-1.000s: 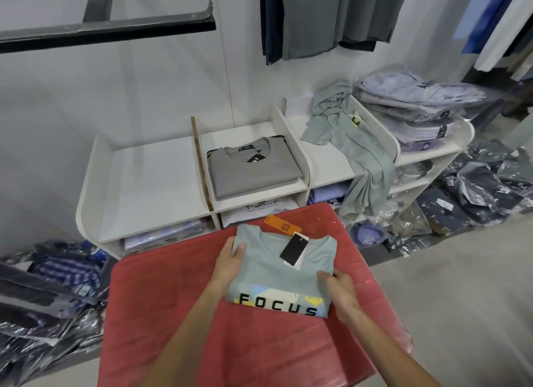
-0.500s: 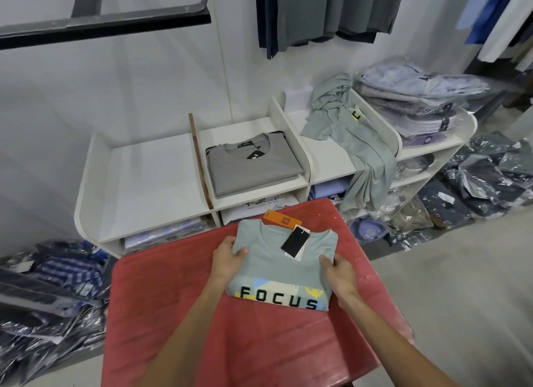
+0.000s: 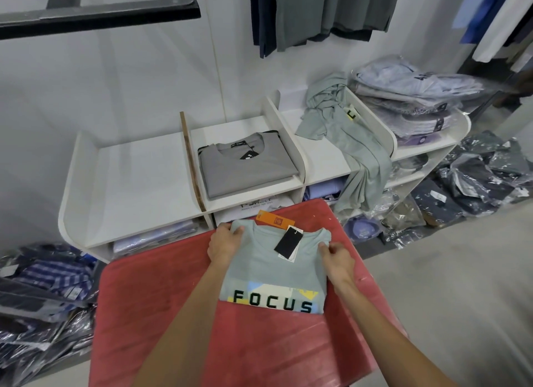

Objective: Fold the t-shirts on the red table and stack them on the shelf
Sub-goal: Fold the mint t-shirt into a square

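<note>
Fingers of left hand (image 3: 223,244) curled over far-left shoulder corner of folded pale sage-green cotton t-shirt (image 3: 274,271), thumb on top, pinching the edge. Fingers of right hand (image 3: 336,257) likewise closed on far-right shoulder corner.

Head view: t-shirt lying folded to a rectangle on far half of red-topped table (image 3: 173,314), collar toward white compartmented shelf (image 3: 138,179), which stands just beyond the table edge. Folded grey t-shirt (image 3: 245,167) already in second top compartment; unfolded sage-green garment (image 3: 346,144) draped over third compartment's divider and front edge.

Judgement: fold appears complete; step in hand likely squaring corners or lifting for transfer. Advisable to keep both grips level, support the underside so layers do not slide apart, and set down collar-rearward, flush on the grey stack.

Writing: "FOCUS" in black block capitals across chest print. Black hang tag (image 3: 288,241) at collar, text not legible. Orange card tag (image 3: 275,220) behind collar, marking too small to read. Yellow label on draped garment, one dark letter, unclear.
</note>
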